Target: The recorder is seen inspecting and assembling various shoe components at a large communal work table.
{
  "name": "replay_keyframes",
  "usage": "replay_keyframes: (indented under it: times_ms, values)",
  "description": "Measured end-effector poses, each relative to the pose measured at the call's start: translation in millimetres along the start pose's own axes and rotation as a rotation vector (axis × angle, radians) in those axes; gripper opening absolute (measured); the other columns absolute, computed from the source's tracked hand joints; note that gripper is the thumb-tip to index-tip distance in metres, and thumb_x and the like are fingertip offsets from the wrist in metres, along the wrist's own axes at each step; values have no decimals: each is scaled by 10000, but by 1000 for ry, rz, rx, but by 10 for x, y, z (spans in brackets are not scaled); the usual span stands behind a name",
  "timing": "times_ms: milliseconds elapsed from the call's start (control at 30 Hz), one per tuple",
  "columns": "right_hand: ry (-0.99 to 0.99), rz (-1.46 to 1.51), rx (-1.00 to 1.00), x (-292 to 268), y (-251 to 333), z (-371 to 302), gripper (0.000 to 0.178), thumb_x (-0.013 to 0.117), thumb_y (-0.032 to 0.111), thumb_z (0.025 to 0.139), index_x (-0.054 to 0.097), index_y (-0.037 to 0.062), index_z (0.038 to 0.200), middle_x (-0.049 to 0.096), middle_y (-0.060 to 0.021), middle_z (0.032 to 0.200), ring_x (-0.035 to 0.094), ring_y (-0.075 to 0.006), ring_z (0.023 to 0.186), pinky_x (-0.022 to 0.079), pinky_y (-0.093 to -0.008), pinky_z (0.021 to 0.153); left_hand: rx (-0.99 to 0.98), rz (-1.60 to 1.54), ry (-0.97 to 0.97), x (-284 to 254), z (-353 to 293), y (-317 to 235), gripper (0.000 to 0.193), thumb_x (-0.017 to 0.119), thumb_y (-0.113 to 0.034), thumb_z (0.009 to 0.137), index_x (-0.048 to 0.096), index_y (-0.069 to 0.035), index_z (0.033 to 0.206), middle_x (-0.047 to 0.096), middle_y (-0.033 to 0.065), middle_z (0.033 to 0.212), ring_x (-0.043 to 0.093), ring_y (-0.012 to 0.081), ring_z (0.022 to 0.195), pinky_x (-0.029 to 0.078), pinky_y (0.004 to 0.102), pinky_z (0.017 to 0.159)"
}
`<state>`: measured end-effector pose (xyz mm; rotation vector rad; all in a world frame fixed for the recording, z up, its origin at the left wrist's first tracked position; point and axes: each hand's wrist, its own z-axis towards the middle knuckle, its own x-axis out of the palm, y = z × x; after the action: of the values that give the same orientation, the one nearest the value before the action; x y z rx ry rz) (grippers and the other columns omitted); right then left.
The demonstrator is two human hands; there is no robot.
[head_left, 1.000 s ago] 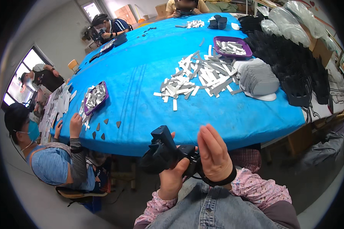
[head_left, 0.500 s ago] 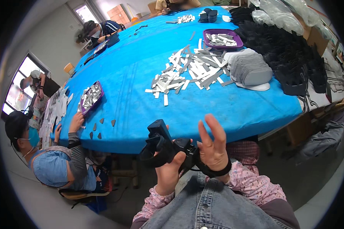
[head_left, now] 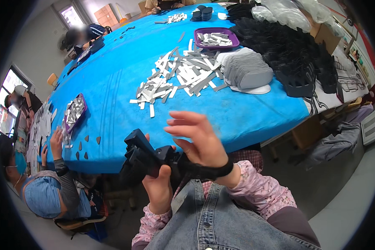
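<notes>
My left hand grips a black boxy device with a strap, thumb on the near side and fingertips showing behind it. The device is held upright and tilted, in front of my body near the table's edge. Just right of it, my right hand has its fingers stretched to the left, apart from one another and holding nothing. A black wristband circles my right wrist; a dark part between it and the device overlaps, so I cannot tell whether they are joined.
Grey and white strips lie heaped on the blue tablecloth. Behind are a purple tray, stacked grey pads and piled black pieces. At left a co-worker's hand is near another purple tray and small dark pieces.
My right hand has turned, its fingers swinging from pointing up to pointing left above the device. The left hand keeps its grip. The whole view has shifted, moving the table's things leftward.
</notes>
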<state>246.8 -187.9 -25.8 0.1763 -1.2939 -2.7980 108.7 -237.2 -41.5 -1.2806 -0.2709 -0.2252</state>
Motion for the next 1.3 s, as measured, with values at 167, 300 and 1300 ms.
replay_keyframes:
  times_ms: [167, 300, 1300]
  values:
    - [128, -708, -396, 3, -2, -34, 453, 566, -44, 710, 482, -115, 1150, 421, -133, 1286, 479, -267, 1151, 470, -311, 891, -79, -51, -50, -35, 27, 7, 644, 605, -214, 872, 259, -35, 1385, 472, 22, 1231, 504, 99, 1013, 418, 244, 836]
    - [127, -775, -579, -56, -136, -216, 435, 549, -81, 736, 499, -70, 1168, 414, -143, 1299, 426, -287, 1202, 438, -308, 940, -71, -8, -14, 18, -21, 49, 683, 631, -217, 852, 250, -32, 1387, 441, 27, 1285, 498, 96, 1021, 416, 258, 861]
    - [-148, 1092, 778, -152, 385, -490, 416, 484, -10, 871, 427, -30, 1283, 291, -114, 1425, 306, -207, 1303, 267, -319, 1056, 3, -27, -172, -27, 190, -5, 650, 577, -289, 880, 245, -44, 1382, 520, 143, 1150, 548, 184, 1015, 477, 310, 854]
